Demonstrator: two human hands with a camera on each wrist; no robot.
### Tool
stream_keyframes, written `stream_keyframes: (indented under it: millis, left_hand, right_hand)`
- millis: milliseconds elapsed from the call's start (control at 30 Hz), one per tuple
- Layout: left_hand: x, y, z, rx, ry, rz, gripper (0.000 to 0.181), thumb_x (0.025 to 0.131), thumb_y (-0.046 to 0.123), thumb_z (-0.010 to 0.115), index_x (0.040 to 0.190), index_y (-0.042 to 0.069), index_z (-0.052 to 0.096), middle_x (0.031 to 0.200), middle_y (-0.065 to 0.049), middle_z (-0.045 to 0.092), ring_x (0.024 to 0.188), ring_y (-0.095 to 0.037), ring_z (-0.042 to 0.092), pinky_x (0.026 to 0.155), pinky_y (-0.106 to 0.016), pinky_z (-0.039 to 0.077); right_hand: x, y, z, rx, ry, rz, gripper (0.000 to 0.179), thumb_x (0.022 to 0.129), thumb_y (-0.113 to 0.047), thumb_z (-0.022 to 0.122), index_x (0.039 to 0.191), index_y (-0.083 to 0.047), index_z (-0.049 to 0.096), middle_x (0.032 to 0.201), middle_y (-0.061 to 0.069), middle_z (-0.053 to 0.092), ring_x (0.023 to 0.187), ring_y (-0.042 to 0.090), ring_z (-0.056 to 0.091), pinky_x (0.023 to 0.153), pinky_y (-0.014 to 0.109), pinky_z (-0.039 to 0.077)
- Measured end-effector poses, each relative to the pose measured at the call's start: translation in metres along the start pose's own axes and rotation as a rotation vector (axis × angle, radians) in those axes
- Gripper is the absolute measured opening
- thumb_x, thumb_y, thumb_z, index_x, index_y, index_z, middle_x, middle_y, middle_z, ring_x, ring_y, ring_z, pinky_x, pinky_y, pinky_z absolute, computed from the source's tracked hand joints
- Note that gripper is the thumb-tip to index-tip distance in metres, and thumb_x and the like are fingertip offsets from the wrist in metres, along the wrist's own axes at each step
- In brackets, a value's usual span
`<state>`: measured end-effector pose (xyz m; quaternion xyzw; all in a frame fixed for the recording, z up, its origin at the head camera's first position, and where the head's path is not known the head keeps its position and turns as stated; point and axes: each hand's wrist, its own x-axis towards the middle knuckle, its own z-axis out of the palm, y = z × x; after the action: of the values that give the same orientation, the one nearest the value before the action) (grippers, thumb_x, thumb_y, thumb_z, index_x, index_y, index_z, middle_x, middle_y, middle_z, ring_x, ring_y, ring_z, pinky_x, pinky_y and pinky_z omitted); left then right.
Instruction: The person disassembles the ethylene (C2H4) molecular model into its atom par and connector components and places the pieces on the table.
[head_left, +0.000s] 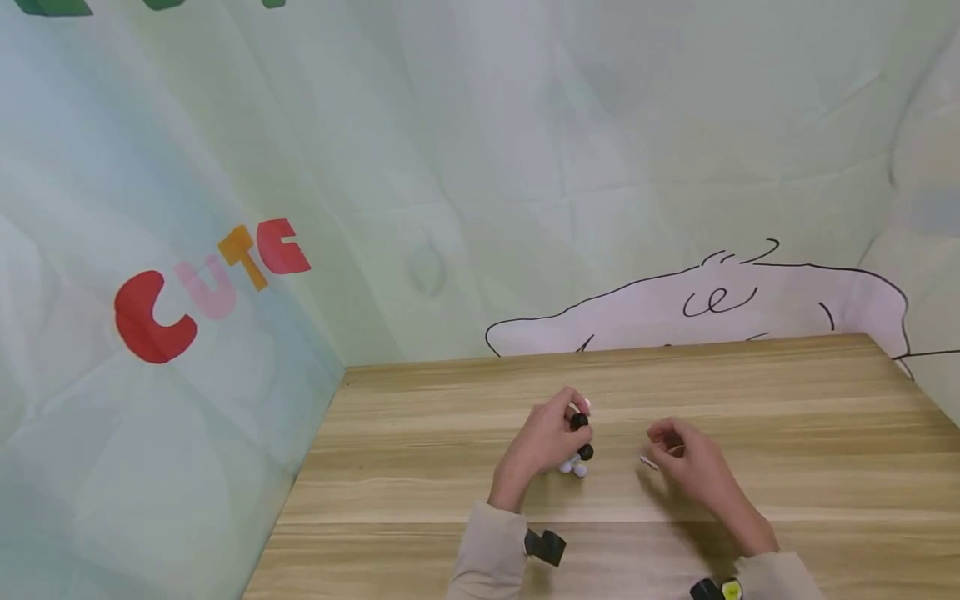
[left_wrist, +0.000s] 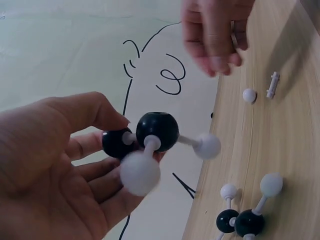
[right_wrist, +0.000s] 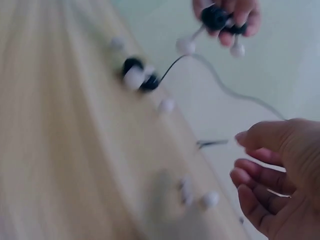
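Observation:
My left hand (head_left: 543,437) pinches a ball-and-stick molecular model (left_wrist: 157,131) by one of its black balls, raised over the table. Two black balls are joined in it, and white balls stick out on short white pegs. A second model (left_wrist: 250,222) of the same black and white balls lies on the table below. My right hand (head_left: 693,462) hovers to the right with loosely bent fingers and nothing between them. Close under it lie a small white connector peg piece (left_wrist: 273,85) and a loose white ball (left_wrist: 249,95).
The wood-grain table (head_left: 420,467) meets a printed cloth backdrop (head_left: 450,208) along its back and left edges. Dark wrist cameras (head_left: 546,547) are strapped at both sleeves.

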<state>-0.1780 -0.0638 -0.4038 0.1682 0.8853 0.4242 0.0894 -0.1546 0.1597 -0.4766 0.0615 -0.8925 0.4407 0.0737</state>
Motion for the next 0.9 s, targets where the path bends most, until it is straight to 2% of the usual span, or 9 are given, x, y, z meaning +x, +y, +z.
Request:
stream_keyframes:
  millis: [200,300,467,567,667,800,900]
  left_hand:
    - [-0.001,0.003,0.003,-0.129,-0.096,0.041,0.025,0.088,0.01,0.065,0.108,0.01,0.05,0.098,-0.003,0.071,0.082,-0.003,0.064,0.071,-0.019,0.05]
    - [-0.002,0.004,0.004,-0.166,-0.141,0.052,0.026,0.089,0.01,0.066,0.108,0.011,0.049,0.103,-0.004,0.071,0.087,-0.004,0.065,0.075,-0.019,0.05]
    - [-0.002,0.005,0.007,-0.234,-0.179,0.045,0.023,0.086,0.012,0.07,0.104,0.01,0.055,0.102,-0.001,0.063,0.086,-0.005,0.067,0.07,-0.019,0.051]
    - [-0.002,0.006,0.008,-0.27,-0.198,0.033,0.022,0.087,0.01,0.068,0.105,0.009,0.055,0.101,-0.002,0.062,0.083,-0.005,0.068,0.066,-0.019,0.05]
    - [-0.001,0.008,0.008,-0.215,-0.175,0.038,0.02,0.087,0.01,0.066,0.105,0.009,0.058,0.097,-0.001,0.064,0.078,-0.002,0.064,0.063,-0.018,0.047]
    - [-0.001,0.009,0.008,-0.054,-0.107,0.056,0.018,0.086,0.01,0.065,0.103,0.012,0.063,0.094,0.004,0.065,0.073,-0.002,0.056,0.062,-0.018,0.045]
    - [0.0,0.01,0.009,0.041,-0.078,0.079,0.015,0.087,0.011,0.065,0.102,0.014,0.065,0.094,0.005,0.065,0.074,-0.002,0.054,0.064,-0.017,0.046]
  right_hand:
    - [0.005,-0.025,-0.005,0.103,0.011,-0.031,0.028,0.091,-0.024,0.066,0.113,-0.007,0.062,0.097,0.003,0.067,0.086,0.007,0.06,0.075,0.021,0.051]
    - [0.006,-0.033,-0.006,0.141,-0.008,-0.055,0.03,0.092,-0.029,0.064,0.116,-0.01,0.062,0.098,0.003,0.067,0.088,0.007,0.061,0.077,0.022,0.052]
    - [0.005,-0.037,-0.005,0.2,-0.039,-0.06,0.031,0.092,-0.029,0.064,0.116,-0.009,0.063,0.099,0.006,0.067,0.088,0.008,0.063,0.077,0.022,0.052]
    - [0.004,-0.037,-0.005,0.231,-0.054,-0.052,0.029,0.092,-0.029,0.065,0.112,-0.009,0.065,0.099,0.006,0.068,0.086,0.008,0.063,0.073,0.023,0.052]
    - [0.004,-0.038,-0.005,0.25,-0.073,-0.043,0.026,0.091,-0.029,0.066,0.107,-0.009,0.066,0.097,0.006,0.068,0.082,0.008,0.063,0.067,0.024,0.052]
    - [0.003,-0.04,-0.006,0.253,-0.08,-0.022,0.024,0.089,-0.029,0.068,0.102,-0.01,0.066,0.094,0.006,0.067,0.076,0.008,0.06,0.061,0.024,0.049]
    - [0.002,-0.041,-0.006,0.246,-0.075,-0.017,0.024,0.088,-0.029,0.069,0.101,-0.009,0.066,0.094,0.006,0.067,0.076,0.009,0.059,0.061,0.023,0.049]
